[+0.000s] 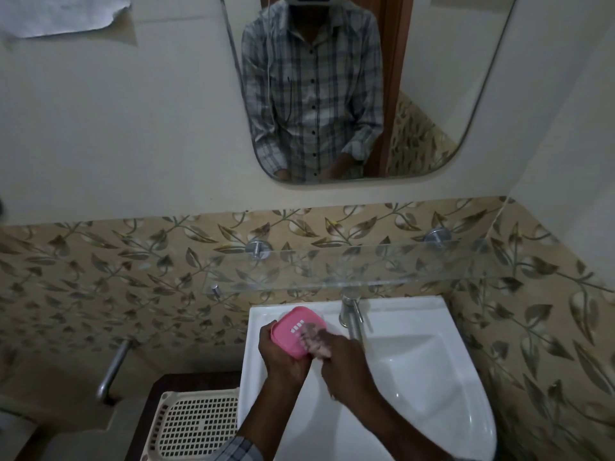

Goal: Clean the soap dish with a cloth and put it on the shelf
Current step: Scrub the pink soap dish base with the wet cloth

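— Left hand (283, 357)?
— Wrapped round the pink dish (296, 331) from below and the left, fingers curled on its edge, gripping it tilted over the back-left corner of the sink (416, 387).
— Right hand (346, 364)?
— Fingers bunched tight on a small cloth (316, 341), pressed against the dish's right part. Cloth blurred, pinkish-grey, hard to make out further.
— Dish itself?
— Rounded rectangle, row of small white slots across the top face. Held above the sink's flat rim, just left of the tap (352, 314), below the shelf (349, 267).
— Shelf?
— Clear glass, fixed to leaf-patterned tiles (133, 267) on round metal mounts, bare above the tap.
— Elsewhere?
— Mirror (349, 88) over the shelf, reflecting a checked shirt. Cream lattice basket (196, 424) at lower left, beside the sink. Metal bar (113, 371) on the left wall. Checked sleeve (239, 450) at the bottom edge.
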